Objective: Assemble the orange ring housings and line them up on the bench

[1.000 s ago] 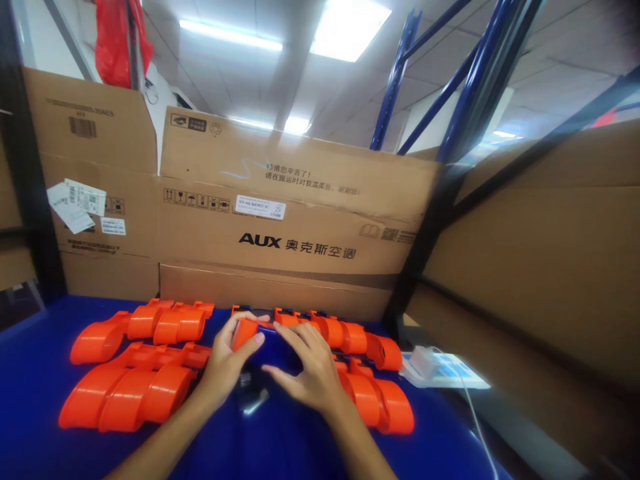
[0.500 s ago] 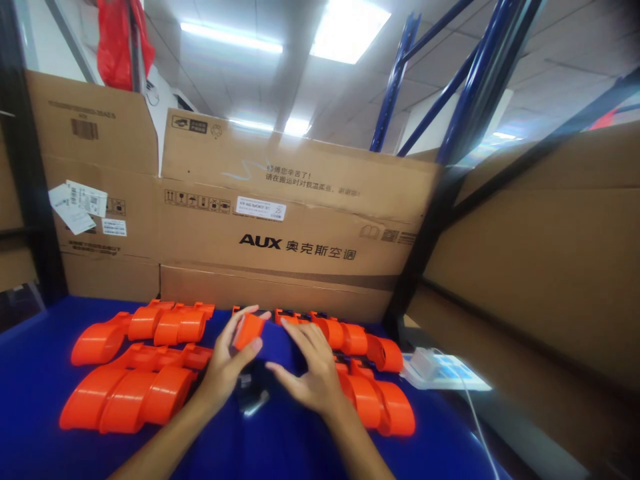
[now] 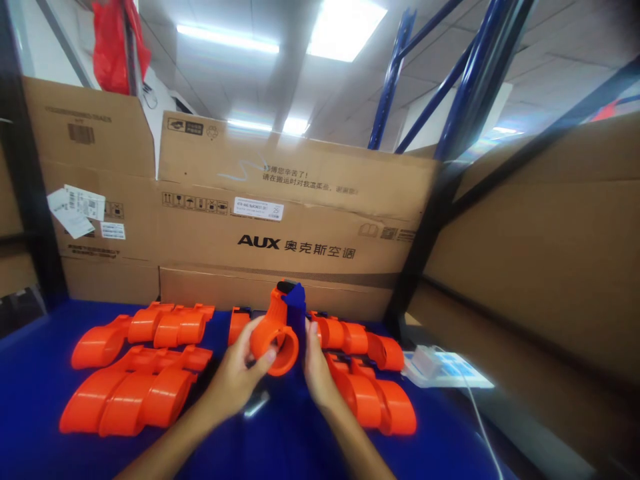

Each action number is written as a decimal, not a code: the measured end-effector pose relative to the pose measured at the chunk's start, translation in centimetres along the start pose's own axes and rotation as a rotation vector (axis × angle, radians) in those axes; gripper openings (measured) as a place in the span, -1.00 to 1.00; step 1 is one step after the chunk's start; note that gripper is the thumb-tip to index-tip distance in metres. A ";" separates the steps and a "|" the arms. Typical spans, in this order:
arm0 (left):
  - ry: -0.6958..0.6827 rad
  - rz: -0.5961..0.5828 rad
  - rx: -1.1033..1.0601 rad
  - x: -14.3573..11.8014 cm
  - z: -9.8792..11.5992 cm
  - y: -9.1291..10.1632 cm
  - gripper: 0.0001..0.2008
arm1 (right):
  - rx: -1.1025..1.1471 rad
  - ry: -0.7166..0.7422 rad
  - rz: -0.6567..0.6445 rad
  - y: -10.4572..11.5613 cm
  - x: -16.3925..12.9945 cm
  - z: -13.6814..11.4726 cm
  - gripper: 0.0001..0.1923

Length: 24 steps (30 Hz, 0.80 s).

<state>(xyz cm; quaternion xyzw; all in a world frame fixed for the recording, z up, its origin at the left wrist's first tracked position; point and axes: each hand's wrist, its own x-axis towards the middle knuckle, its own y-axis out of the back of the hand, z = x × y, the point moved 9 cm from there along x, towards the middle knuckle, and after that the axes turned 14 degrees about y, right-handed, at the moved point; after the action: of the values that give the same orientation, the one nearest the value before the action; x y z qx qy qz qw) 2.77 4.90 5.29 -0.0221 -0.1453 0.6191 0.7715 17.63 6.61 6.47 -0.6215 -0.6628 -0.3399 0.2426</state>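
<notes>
Both hands meet over the middle of the blue table [image 3: 40,393], lifting one orange plastic housing [image 3: 274,337] clear of the surface. It is a smooth, glossy moulded piece with a round open ring at its near end and a narrower neck rising toward the far side, capped by a dark blue part [image 3: 297,301]. The left hand [image 3: 235,377] curls around the ring from the left, thumb laid across its rim, fingers closed on the shell. The right hand [image 3: 315,370] presses flat against the right side of the same piece, fingers fairly straight; how tightly it grips I cannot tell.

To the left lie two rows of matching orange shells [image 3: 133,390], rounded and overlapping like scales. More orange shells [image 3: 367,393] rest just right of the right wrist. A small shiny metal piece [image 3: 256,404] lies on the table beneath the hands. At the far edge stands a wall of matte brown cardboard boxes [image 3: 300,233], printed with AUX. A white charger [image 3: 425,363] sits near the right edge.
</notes>
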 end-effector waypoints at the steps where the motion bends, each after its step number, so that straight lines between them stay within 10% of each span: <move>1: 0.011 0.034 -0.026 0.4 0.3 0.7 -0.41 | 0.043 -0.020 0.021 0.2 0.2 0.1 -0.30; 7: 0.027 0.316 0.044 2.6 4.6 8.5 -0.42 | 0.076 -0.114 0.181 2.2 0.5 0.6 -0.32; 12: 0.156 0.519 0.900 3.9 7.3 14.1 -0.41 | 0.059 -0.111 0.149 2.1 0.6 0.5 -0.30; 16: 0.219 0.509 1.412 5.7 6.4 14.3 -0.36 | 0.067 -0.117 0.146 2.2 0.7 0.5 -0.28; 24: 0.235 0.459 1.570 7.8 2.8 11.9 -0.46 | 0.059 -0.128 0.118 2.4 0.5 0.5 -0.26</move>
<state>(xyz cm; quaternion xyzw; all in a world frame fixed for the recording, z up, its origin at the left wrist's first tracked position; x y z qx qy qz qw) -7.77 14.76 6.93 0.4296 0.4191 0.6763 0.4271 19.96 7.34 6.88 -0.6725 -0.6491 -0.2648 0.2374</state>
